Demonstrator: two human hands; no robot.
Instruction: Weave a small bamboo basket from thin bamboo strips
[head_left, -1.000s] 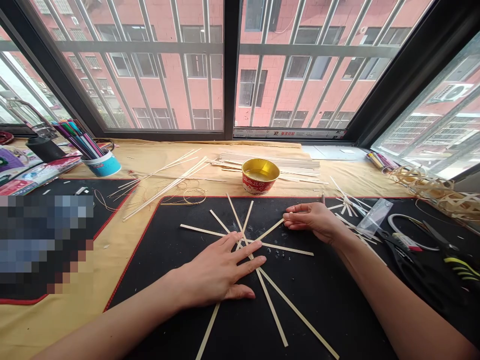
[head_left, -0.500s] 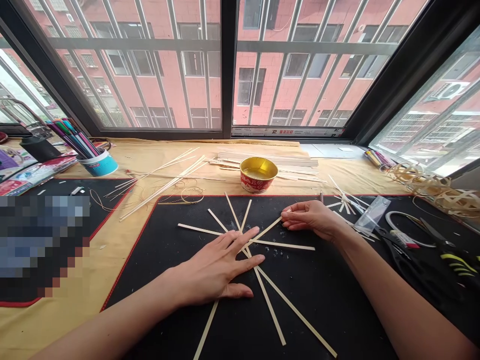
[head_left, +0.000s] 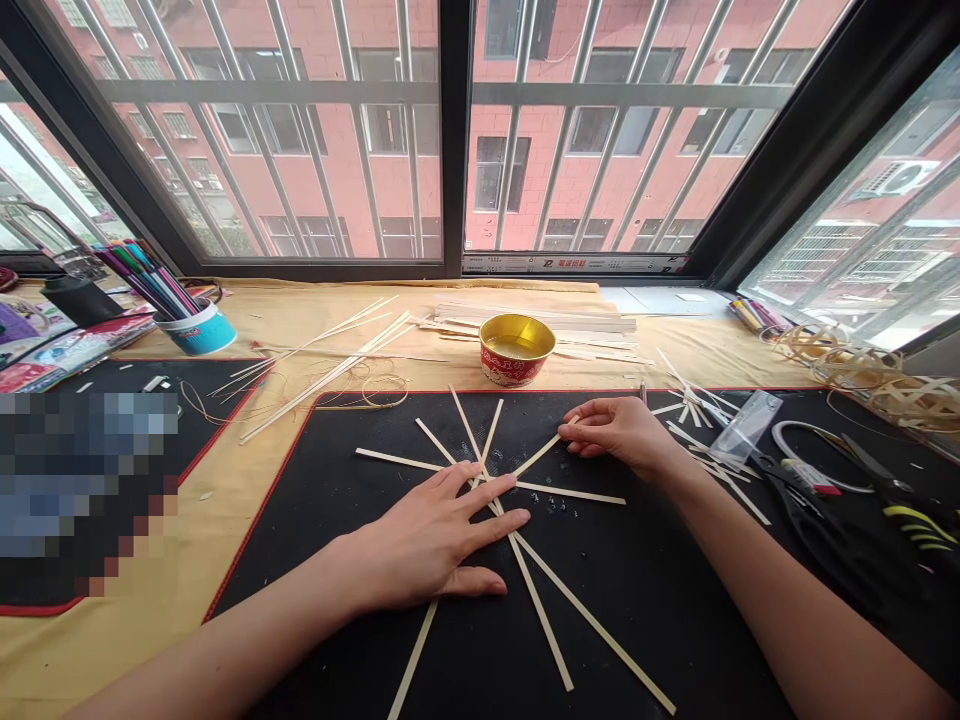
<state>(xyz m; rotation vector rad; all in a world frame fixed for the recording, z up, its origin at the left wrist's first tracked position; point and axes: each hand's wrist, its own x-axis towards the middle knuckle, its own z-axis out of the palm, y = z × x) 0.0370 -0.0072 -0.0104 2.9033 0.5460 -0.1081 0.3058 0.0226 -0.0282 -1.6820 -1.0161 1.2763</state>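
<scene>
Thin pale bamboo strips [head_left: 541, 620] cross one another in a star on a black mat [head_left: 315, 520]. My left hand [head_left: 442, 520] lies over the crossing with fingers spread, its fingertips pressing the strips down; part of the crossing is hidden beneath it. My right hand [head_left: 611, 432] pinches the outer end of one bamboo strip [head_left: 537, 455] that points to the upper right. Below that hand another strip [head_left: 577, 493] runs out to the right. Small wet drops dot the mat near the crossing.
Behind the mat stands a red bowl [head_left: 517, 365] with a golden inside, before a stack of flat strips [head_left: 585, 325]. Scissors [head_left: 889, 480], pliers [head_left: 802, 520] and a clear plastic piece [head_left: 746, 430] lie at right. A blue cup [head_left: 196, 328] of pens stands left.
The strip pinched by my right hand has shifted slightly, and the strip pointing right has moved a little left. My left hand stays almost in place.
</scene>
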